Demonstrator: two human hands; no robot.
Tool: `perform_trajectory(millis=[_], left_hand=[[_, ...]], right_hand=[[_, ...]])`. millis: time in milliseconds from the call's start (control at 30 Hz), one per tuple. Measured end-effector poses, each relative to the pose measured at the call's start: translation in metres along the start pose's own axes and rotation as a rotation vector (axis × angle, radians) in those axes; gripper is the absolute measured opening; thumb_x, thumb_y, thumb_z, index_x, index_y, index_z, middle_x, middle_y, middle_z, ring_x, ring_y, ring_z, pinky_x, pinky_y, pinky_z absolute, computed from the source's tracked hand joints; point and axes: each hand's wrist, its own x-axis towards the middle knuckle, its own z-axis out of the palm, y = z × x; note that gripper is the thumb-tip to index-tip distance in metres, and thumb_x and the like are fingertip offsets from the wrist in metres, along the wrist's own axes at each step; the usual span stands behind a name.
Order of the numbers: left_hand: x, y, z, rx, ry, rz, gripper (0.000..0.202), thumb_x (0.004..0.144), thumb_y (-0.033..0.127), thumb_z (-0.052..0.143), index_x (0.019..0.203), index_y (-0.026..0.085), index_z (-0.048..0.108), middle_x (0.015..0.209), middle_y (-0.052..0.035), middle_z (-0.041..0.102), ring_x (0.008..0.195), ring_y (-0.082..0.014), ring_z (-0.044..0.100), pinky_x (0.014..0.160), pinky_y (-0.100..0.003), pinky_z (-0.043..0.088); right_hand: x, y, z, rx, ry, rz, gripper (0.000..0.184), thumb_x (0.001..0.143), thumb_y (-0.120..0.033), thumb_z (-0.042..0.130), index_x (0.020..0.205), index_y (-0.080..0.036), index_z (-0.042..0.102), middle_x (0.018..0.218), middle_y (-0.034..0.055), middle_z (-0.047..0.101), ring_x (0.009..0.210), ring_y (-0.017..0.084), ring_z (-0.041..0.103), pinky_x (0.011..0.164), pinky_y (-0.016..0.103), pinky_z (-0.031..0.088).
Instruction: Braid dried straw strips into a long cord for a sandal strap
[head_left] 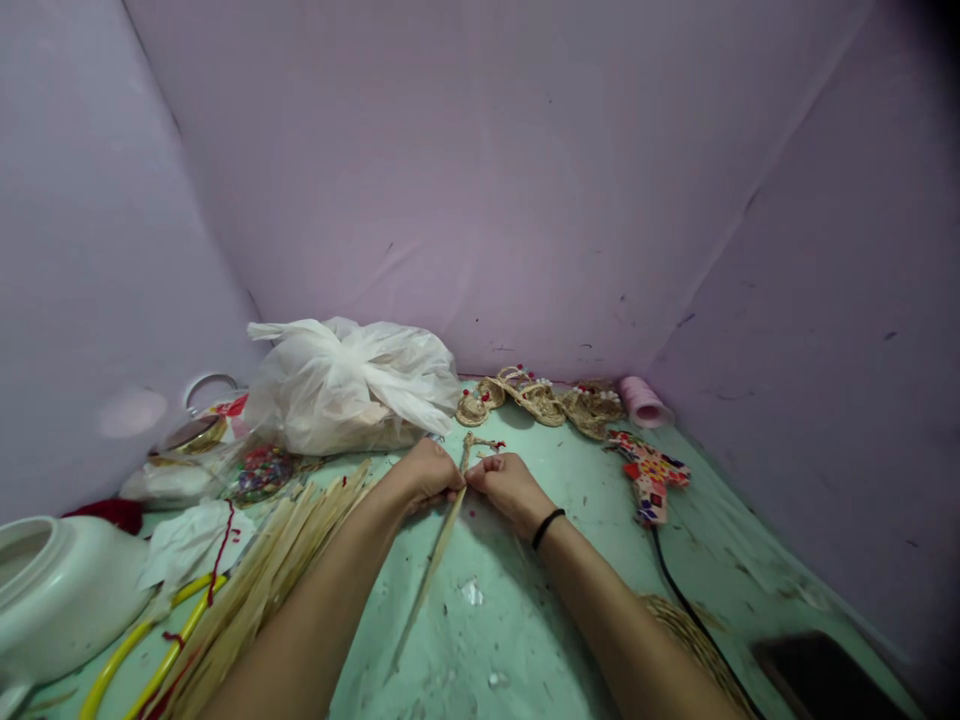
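My left hand (429, 474) and my right hand (511, 488) meet over the middle of the green table. Both are closed, thumbs and fingers pinching a pale dried-fibre strip (433, 566) between them. Its long loose end trails toward me across the table. Beyond my fingers, a short twisted part of the fibre (469, 442) sticks out, with small red beads on a thin piece beside it. My fingertips hide the exact spot where the strip is gripped. A black band circles my right wrist.
Behind my hands are a white plastic bag (352, 390), small woven slippers (536, 398) and a pink thread spool (645, 402). Fibre strips (262, 560), yellow handles (124, 655) and a white pot (82, 590) lie left; a patterned corded tool (651, 475), coiled braid (694, 640) and phone (832, 675) right.
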Motion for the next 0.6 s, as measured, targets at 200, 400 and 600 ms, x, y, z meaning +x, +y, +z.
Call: perform_trajectory(millis=[200, 400, 600], left_hand=[[-0.002, -0.003, -0.011, 0.270, 0.034, 0.075, 0.011, 0.055, 0.014, 0.049, 0.047, 0.012, 0.055, 0.037, -0.0007, 0.047, 0.029, -0.0074, 0.033, 0.035, -0.021, 0.023], [-0.050, 0.013, -0.054, 0.540, 0.324, 0.195, 0.011, 0.053, 0.013, 0.052, 0.052, 0.016, 0.063, 0.046, -0.0008, 0.054, 0.045, -0.0108, 0.046, 0.045, -0.019, 0.029], [-0.095, 0.004, -0.107, 0.858, 0.361, -0.120, 0.015, 0.052, 0.019, 0.050, 0.056, 0.018, 0.064, 0.051, -0.0014, 0.057, 0.050, -0.0140, 0.050, 0.049, -0.022, 0.032]], right_hand=[[-0.006, -0.002, 0.004, 0.059, -0.015, -0.029, 0.017, 0.054, -0.018, 0.048, 0.041, -0.019, 0.036, 0.036, -0.0077, 0.027, 0.036, 0.004, 0.020, 0.038, 0.021, 0.013], [-0.004, 0.001, 0.005, 0.058, -0.019, -0.019, 0.017, 0.053, -0.018, 0.048, 0.041, -0.018, 0.037, 0.036, -0.0077, 0.025, 0.035, 0.004, 0.020, 0.037, 0.021, 0.012], [-0.002, 0.004, 0.004, 0.034, -0.007, -0.009, 0.013, 0.053, -0.018, 0.048, 0.043, -0.017, 0.039, 0.037, -0.0074, 0.028, 0.036, 0.004, 0.021, 0.037, 0.021, 0.012]])
